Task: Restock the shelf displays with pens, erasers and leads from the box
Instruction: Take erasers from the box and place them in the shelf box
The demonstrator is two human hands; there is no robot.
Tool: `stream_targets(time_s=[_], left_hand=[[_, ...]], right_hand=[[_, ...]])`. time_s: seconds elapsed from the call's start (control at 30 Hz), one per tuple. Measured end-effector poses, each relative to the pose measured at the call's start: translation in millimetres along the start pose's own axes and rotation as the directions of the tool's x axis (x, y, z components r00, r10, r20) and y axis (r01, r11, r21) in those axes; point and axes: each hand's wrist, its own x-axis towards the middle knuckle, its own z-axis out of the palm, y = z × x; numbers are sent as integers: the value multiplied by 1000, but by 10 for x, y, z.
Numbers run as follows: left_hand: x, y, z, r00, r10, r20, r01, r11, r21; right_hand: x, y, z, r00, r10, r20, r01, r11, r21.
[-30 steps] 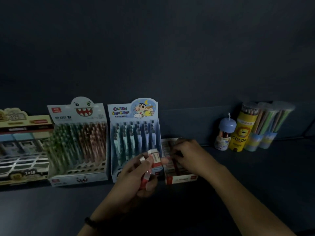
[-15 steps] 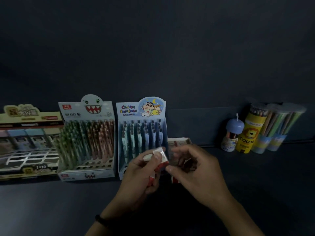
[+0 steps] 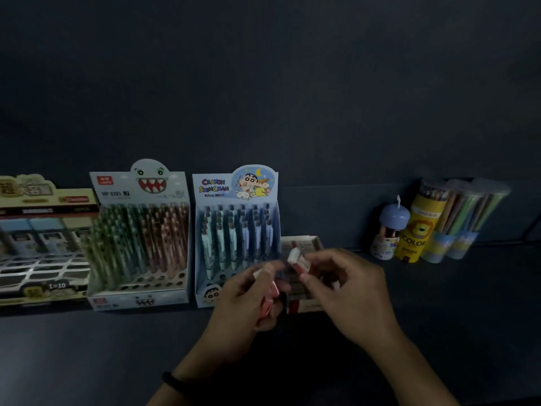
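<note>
Nearest, the left hand [image 3: 248, 297] grips a stack of red-sleeved erasers [image 3: 268, 300] while the right hand [image 3: 348, 291] has now pinched a single white eraser [image 3: 296, 257] off it, lifted above the eraser box [image 3: 304, 244] beside the Crayon Shinchan pen display [image 3: 237, 230], dark shelf [image 3: 468, 303] open rightward.

The scene is very dim and bluish, with the wall and shelf top nearly black. Faint light catches the printed display cartons beyond the fingers [image 3: 304, 276]. Motion blur smears both hands and whatever they hold. Wide-angle distortion bends the edges.
</note>
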Motion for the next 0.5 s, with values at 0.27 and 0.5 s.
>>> stream_targets(time_s=[0.27, 0.5], left_hand=[[-33, -45, 44, 1000, 11, 5, -11, 1000, -17], [8, -69, 12, 996, 77, 43, -85, 976, 203]], right_hand=[[453, 354, -331, 975, 151, 164, -105, 960, -261], [721, 477, -196, 887, 202, 414, -1, 900, -436]])
